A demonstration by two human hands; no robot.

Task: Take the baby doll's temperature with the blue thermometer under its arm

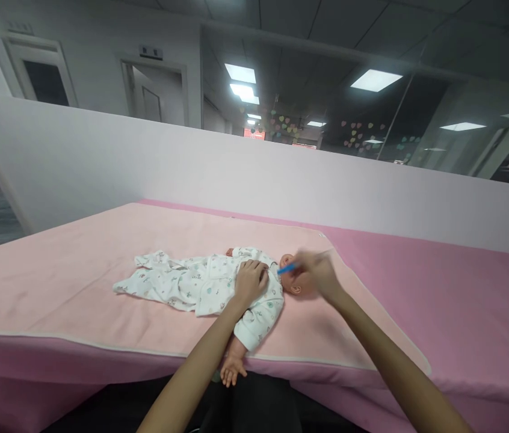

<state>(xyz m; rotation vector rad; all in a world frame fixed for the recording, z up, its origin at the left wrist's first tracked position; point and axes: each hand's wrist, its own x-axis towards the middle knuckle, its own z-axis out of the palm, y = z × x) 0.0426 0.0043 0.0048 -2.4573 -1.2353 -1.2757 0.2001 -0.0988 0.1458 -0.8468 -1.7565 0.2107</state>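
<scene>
A baby doll (218,276) in a white patterned outfit lies on its back, its head toward the right. My left hand (249,281) rests on the doll's chest with the fingers lying over the cloth. Beside the doll's face, my right hand (318,272) is closed around a slim blue stick (287,268). One end of the stick points left, near the doll's chin and neck. Motion blurs this hand, and the stick's exact kind cannot be made out. My right hand partly covers the doll's head (296,290). One doll arm hangs past the near edge.
Under the doll is a peach pad (78,270) with a pale border, spread over a pink sheet (471,300). A low white wall (281,186) runs along the back, with glass above it. My dark-clothed lap (263,406) is below the near edge.
</scene>
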